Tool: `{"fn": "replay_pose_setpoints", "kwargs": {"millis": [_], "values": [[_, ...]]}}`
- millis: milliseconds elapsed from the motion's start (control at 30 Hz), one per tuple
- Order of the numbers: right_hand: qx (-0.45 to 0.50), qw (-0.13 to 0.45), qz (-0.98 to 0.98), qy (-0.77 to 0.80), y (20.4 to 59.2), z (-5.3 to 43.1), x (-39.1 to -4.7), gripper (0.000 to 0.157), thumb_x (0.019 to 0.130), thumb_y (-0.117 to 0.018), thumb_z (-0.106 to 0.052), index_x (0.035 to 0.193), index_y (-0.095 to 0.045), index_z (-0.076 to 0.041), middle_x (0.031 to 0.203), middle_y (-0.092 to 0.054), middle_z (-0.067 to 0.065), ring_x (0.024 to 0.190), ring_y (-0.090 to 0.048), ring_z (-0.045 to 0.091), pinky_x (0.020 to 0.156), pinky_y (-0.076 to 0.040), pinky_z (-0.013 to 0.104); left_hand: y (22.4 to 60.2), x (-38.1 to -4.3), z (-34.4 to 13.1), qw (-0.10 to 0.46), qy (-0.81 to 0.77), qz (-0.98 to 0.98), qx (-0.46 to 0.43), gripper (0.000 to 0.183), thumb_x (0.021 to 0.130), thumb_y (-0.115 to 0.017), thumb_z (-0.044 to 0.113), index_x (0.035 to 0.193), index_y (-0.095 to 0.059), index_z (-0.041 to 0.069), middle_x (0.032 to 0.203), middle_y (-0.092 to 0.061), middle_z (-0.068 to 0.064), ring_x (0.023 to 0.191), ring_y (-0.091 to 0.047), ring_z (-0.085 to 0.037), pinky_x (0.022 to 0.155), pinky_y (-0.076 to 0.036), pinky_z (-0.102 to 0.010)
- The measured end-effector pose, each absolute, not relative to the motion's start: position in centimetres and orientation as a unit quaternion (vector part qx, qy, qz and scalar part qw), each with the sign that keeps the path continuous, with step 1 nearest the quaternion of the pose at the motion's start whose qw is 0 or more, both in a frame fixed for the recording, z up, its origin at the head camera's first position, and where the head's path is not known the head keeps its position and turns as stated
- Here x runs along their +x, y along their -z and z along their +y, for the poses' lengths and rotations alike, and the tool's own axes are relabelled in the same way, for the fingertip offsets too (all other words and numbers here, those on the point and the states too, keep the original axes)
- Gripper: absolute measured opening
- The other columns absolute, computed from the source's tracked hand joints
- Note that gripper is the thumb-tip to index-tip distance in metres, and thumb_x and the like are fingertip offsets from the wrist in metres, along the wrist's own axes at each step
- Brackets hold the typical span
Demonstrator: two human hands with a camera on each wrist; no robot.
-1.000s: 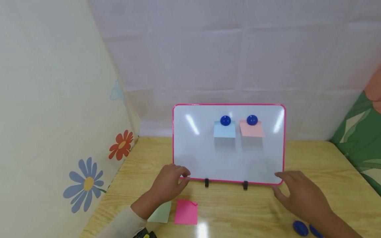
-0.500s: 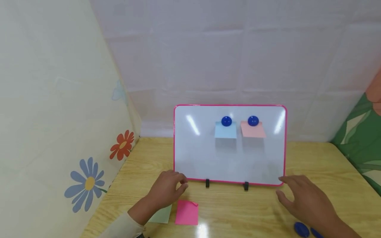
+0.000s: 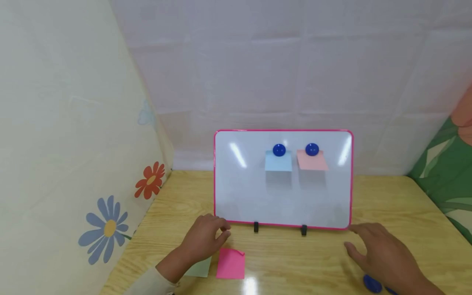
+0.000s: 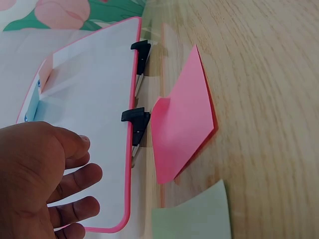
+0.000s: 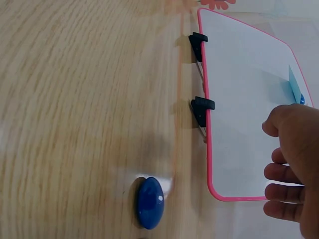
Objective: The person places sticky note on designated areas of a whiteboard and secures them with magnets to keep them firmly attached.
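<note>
A whiteboard (image 3: pixel 243 188) with a pink frame stands upright on black clips. Two round blue magnets, one over a light blue sticky note (image 3: pixel 278 164) and one over a light pink sticky note (image 3: pixel 312 162), pin them to its upper part. My left hand (image 3: pixel 206 237), holding nothing, hovers with loosely bent fingers by the board's lower left corner. Below it lie a bright pink sticky note (image 4: pixel 184 124) and a pale green one (image 4: pixel 194 214). My right hand (image 3: pixel 387 254) is near the lower right corner, fingers relaxed and holding nothing. Beside it lies a blue magnet (image 5: pixel 150 203).
The wooden table (image 3: pixel 295 262) meets a pale cloth backdrop (image 3: pixel 276 73) behind the board. A flower-printed sheet (image 3: pixel 55 143) hangs at the left, and a green leafy one (image 3: pixel 442 172) at the right. A second loose magnet (image 3: pixel 391 290) is partly hidden by my right hand.
Both hands have drawn back slightly from the board's lower corners, toward me. The notes and magnets on the board stay where they were.
</note>
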State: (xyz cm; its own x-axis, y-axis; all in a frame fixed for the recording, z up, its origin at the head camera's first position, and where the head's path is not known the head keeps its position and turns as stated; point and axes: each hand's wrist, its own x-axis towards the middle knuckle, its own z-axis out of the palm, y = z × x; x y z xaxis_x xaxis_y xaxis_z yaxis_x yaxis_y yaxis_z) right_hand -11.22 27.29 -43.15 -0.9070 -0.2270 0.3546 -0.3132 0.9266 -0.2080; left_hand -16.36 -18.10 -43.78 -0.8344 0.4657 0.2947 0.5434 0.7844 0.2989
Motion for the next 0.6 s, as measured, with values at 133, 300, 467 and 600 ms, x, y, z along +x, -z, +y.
{"fn": "replay_pose_setpoints", "kwargs": {"millis": [133, 300, 467, 600], "values": [[0.121, 0.123, -0.977, -0.124, 43.1, 27.2, -11.0, 0.046, 0.084, -0.084, -0.035, 0.115, -0.071, -0.004, 0.114, -0.068, 0.016, 0.109, -0.062, 0.041, 0.082, -0.053, 0.059, 44.0, -16.3, -18.3, 0.103, 0.180, -0.942, -0.264, 0.007, 0.091, -0.078, 0.019, 0.096, -0.075, 0.015, 0.086, -0.069, 0.015, 0.087, -0.062, -0.013, 0.082, -0.048, -0.043], [0.101, 0.085, -0.984, -0.117, 43.3, 27.4, -10.7, 0.046, 0.084, -0.084, -0.037, 0.115, -0.071, -0.006, 0.113, -0.068, 0.015, 0.107, -0.063, 0.040, 0.080, -0.054, 0.058, 44.3, -16.2, -18.4, 0.100, 0.173, -0.944, -0.262, 0.007, 0.090, -0.078, 0.020, 0.096, -0.076, 0.016, 0.085, -0.069, 0.016, 0.086, -0.062, -0.012, 0.080, -0.047, -0.041], [0.092, 0.059, -0.988, -0.112, 43.5, 28.0, -10.6, 0.044, 0.084, -0.083, -0.038, 0.115, -0.072, -0.008, 0.113, -0.068, 0.014, 0.106, -0.063, 0.040, 0.078, -0.055, 0.057, 44.4, -16.1, -18.4, 0.100, 0.169, -0.945, -0.260, 0.007, 0.090, -0.079, 0.019, 0.094, -0.074, 0.019, 0.083, -0.068, 0.018, 0.083, -0.060, -0.010, 0.078, -0.046, -0.039], [0.091, 0.044, -0.990, -0.101, 43.6, 28.3, -10.5, 0.044, 0.084, -0.083, -0.040, 0.113, -0.072, -0.008, 0.109, -0.068, 0.010, 0.103, -0.064, 0.037, 0.077, -0.055, 0.055, 44.6, -16.1, -18.5, 0.099, 0.164, -0.946, -0.262, 0.008, 0.089, -0.080, 0.020, 0.093, -0.073, 0.020, 0.083, -0.067, 0.019, 0.080, -0.058, -0.008, 0.076, -0.045, -0.038]]}}
